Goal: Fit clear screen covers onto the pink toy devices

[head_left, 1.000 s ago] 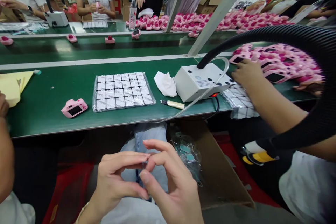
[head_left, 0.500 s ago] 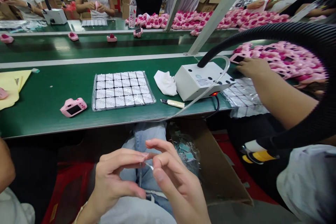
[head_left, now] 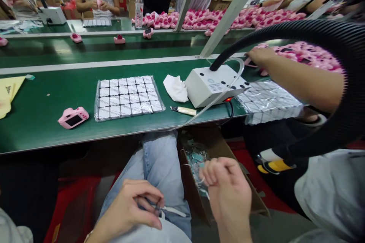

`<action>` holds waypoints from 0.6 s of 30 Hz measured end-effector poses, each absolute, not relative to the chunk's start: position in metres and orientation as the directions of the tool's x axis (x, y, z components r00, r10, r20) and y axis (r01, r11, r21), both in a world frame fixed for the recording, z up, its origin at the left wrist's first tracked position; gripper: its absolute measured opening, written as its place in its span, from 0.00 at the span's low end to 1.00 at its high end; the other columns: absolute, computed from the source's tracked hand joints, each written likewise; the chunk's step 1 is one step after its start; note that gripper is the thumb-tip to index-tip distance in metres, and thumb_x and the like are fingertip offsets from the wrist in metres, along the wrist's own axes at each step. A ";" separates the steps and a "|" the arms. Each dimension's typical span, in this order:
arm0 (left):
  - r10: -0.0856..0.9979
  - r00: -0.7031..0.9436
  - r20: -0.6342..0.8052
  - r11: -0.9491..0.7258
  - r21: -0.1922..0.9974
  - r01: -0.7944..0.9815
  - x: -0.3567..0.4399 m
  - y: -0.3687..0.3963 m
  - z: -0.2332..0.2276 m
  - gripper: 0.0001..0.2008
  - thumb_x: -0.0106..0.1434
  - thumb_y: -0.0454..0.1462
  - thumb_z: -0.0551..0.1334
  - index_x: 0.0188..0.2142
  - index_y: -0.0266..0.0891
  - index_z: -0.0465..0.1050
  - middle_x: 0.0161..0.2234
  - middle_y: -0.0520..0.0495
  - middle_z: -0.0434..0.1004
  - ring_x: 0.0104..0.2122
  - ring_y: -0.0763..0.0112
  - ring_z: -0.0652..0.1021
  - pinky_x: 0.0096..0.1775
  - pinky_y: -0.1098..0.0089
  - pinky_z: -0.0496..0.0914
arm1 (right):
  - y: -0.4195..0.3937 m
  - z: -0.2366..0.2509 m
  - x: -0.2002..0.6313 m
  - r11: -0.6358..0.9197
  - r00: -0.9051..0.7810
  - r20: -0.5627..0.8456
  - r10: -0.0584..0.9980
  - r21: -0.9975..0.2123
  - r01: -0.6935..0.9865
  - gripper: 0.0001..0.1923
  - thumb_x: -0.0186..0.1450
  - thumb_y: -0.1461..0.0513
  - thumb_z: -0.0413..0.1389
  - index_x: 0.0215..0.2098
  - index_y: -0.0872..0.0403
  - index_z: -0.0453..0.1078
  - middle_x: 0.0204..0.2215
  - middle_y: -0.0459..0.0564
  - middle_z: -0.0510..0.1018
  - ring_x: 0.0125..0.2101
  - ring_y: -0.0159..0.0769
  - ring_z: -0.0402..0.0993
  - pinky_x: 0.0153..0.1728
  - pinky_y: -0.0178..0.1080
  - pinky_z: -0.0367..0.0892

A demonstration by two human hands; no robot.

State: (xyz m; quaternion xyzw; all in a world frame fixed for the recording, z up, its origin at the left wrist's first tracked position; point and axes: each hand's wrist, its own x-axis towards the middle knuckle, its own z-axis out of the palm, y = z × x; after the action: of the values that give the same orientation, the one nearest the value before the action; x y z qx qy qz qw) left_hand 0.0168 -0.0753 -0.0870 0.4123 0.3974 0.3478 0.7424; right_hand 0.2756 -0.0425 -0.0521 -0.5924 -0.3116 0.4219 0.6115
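Green workbenches (head_left: 68, 87) run across the frame, with people seated and standing along the far side at the top and a long heap of pink toy cameras (head_left: 242, 19) at upper right.

At lower centre, over the lap of the wearer's blue jeans (head_left: 165, 159), the left hand (head_left: 137, 207) pinches a thin piece (head_left: 157, 208) between thumb and curved fingers; it shows almost edge-on, too slight to identify. Right of it, the right hand (head_left: 228, 184) is apart from the left, its fingers curled in on a thin pale strip (head_left: 208, 195) whose end sticks out below. Behind that hand stands a cardboard box (head_left: 191, 186) with teal pieces (head_left: 197, 157) and clear plastic in it.

On the near bench, a single pink camera (head_left: 73, 117) lies at left, beside a clear-wrapped sheet of white squares (head_left: 128, 97). Next come a crumpled white cloth (head_left: 176, 88), a cutter (head_left: 184, 110) and a white device (head_left: 196, 87) with a lit red switch and a black ribbed hose (head_left: 346, 83) arching over the right side. A co-worker's arm (head_left: 302, 76) reaches to another pink pile (head_left: 313, 55) at right.
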 end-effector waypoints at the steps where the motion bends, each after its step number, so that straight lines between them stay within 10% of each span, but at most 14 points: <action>1: 0.845 0.427 -0.323 0.458 0.849 -0.263 0.016 -0.077 -0.092 0.33 0.42 0.56 0.87 0.42 0.37 0.91 0.39 0.38 0.92 0.36 0.56 0.91 0.39 0.67 0.87 | -0.038 -0.076 0.292 -0.142 0.563 -0.087 0.822 -0.988 0.054 0.23 0.65 0.44 0.70 0.41 0.46 0.66 0.22 0.37 0.67 0.22 0.32 0.61 0.25 0.35 0.61; 7: 0.912 0.141 -0.384 0.382 0.677 -0.628 0.011 -0.072 -0.095 0.31 0.46 0.53 0.86 0.45 0.42 0.88 0.48 0.36 0.92 0.51 0.46 0.90 0.56 0.54 0.84 | -0.030 -0.169 0.341 -0.404 0.563 -0.164 0.810 -0.852 0.334 0.24 0.53 0.39 0.69 0.27 0.48 0.75 0.44 0.62 0.85 0.48 0.61 0.81 0.53 0.62 0.74; 10: 0.913 0.060 -0.403 0.345 0.688 -0.639 0.016 -0.069 -0.082 0.29 0.47 0.51 0.87 0.45 0.42 0.87 0.57 0.36 0.88 0.54 0.46 0.89 0.59 0.55 0.82 | -0.047 -0.163 0.304 -0.335 0.454 -0.170 0.875 -0.888 0.315 0.26 0.57 0.38 0.69 0.38 0.49 0.84 0.58 0.63 0.84 0.61 0.64 0.78 0.62 0.63 0.73; 14: 0.936 -0.042 -0.350 0.242 0.725 -0.645 0.037 -0.067 -0.075 0.29 0.46 0.52 0.87 0.43 0.42 0.87 0.49 0.40 0.89 0.53 0.47 0.89 0.57 0.59 0.83 | -0.075 -0.125 0.217 -0.086 0.141 -0.102 0.985 -0.990 -0.115 0.39 0.60 0.41 0.75 0.65 0.46 0.80 0.69 0.58 0.78 0.72 0.58 0.69 0.72 0.57 0.67; 18: 0.937 -0.124 -0.326 0.188 0.772 -0.608 0.048 -0.068 -0.073 0.33 0.38 0.54 0.88 0.41 0.40 0.88 0.43 0.38 0.91 0.47 0.49 0.91 0.51 0.60 0.85 | -0.079 -0.093 0.160 -0.117 0.028 -0.148 0.989 -0.871 -0.476 0.37 0.56 0.40 0.78 0.59 0.44 0.84 0.66 0.57 0.81 0.69 0.58 0.75 0.69 0.53 0.73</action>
State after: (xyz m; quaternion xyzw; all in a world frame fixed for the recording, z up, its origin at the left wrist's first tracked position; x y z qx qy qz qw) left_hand 0.0480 -0.0684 -0.0730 0.1883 0.4376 0.6087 0.6345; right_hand 0.1604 -0.0790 -0.0931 -0.4115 -0.3112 0.6239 0.5869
